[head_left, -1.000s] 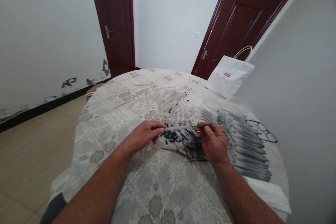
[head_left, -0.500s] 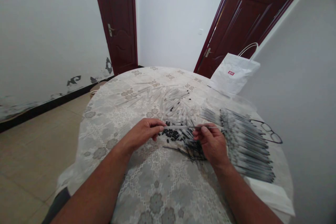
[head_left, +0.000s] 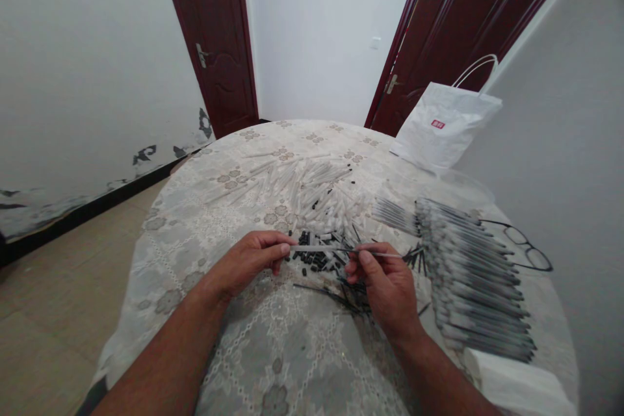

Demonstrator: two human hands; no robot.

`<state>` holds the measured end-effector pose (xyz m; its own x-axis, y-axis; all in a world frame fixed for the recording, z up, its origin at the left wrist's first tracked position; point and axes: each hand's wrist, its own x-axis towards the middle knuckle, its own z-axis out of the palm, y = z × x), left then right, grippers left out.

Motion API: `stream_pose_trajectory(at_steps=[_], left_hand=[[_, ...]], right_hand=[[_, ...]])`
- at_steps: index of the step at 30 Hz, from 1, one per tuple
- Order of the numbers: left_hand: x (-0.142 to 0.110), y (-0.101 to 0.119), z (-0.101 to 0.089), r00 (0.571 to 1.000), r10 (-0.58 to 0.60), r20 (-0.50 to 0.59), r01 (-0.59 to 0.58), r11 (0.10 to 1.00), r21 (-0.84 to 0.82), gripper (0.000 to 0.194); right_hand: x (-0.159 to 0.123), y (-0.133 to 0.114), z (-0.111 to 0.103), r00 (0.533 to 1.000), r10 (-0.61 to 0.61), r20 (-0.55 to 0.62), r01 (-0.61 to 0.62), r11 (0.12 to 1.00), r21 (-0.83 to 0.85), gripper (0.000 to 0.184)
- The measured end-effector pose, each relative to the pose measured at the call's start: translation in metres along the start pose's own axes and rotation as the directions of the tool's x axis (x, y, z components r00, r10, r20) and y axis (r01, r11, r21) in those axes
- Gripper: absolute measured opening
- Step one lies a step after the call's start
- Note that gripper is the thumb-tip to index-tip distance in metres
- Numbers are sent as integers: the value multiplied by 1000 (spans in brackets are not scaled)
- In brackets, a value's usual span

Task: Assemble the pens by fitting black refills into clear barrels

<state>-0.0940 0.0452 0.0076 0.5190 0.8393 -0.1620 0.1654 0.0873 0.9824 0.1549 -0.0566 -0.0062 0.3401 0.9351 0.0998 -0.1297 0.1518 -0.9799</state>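
Observation:
My left hand point(head_left: 253, 259) pinches the left end of a translucent white pen barrel point(head_left: 314, 248) between thumb and fingers. From the right, my right hand point(head_left: 385, 283) grips a thin pen refill point(head_left: 347, 249), its dark tip end meeting the barrel's right end; how deep it sits inside cannot be made out. Barrel and refill form one level line above the table. Below them lie small black pen caps point(head_left: 316, 261) in a loose heap. Dark refills point(head_left: 324, 290) lie scattered under and beside my right hand, partly hidden by it.
Loose translucent barrels point(head_left: 312, 179) spread across the tablecloth point(head_left: 273, 351) beyond my hands. At right lie rows of pens point(head_left: 487, 286), eyeglasses point(head_left: 529, 250) and a folded white item point(head_left: 517, 380). A white paper bag point(head_left: 446, 123) stands at the back right.
My view has tilted down slightly and the scene has shifted. Both hands keep hold of the barrel and refill, which appear lower and a little further left.

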Motion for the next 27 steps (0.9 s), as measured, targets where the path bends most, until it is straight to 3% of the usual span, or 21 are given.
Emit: stream_pose_trajectory(at_steps=[6, 9, 12, 16, 20, 27], left_hand=[[4, -3, 5, 1000, -12, 14, 13, 998, -62, 27], [2, -4, 6, 1000, 11, -15, -13, 987, -157, 24], [-4, -1, 6, 999, 38, -17, -40, 977, -210, 22], [-11, 3, 8, 999, 51, 4, -49, 977, -208, 21], [-15, 4, 15, 999, 51, -9, -51, 945, -322, 23], [-20, 12, 27, 1000, 18, -7, -19, 763, -646, 26]], right_hand=[[-4, 1, 3, 980, 92, 176, -73, 991, -108, 23], [-5, 6, 4, 972, 88, 216, -102, 993, 55, 28], [-5, 9, 4, 985, 65, 161, -89, 985, 145, 29], [-7, 1, 10, 987, 81, 137, -83, 997, 6, 33], [-12, -8, 24, 953, 156, 261, -117, 980, -159, 48], [-21, 1, 44, 963, 137, 232, -89, 975, -205, 56]])
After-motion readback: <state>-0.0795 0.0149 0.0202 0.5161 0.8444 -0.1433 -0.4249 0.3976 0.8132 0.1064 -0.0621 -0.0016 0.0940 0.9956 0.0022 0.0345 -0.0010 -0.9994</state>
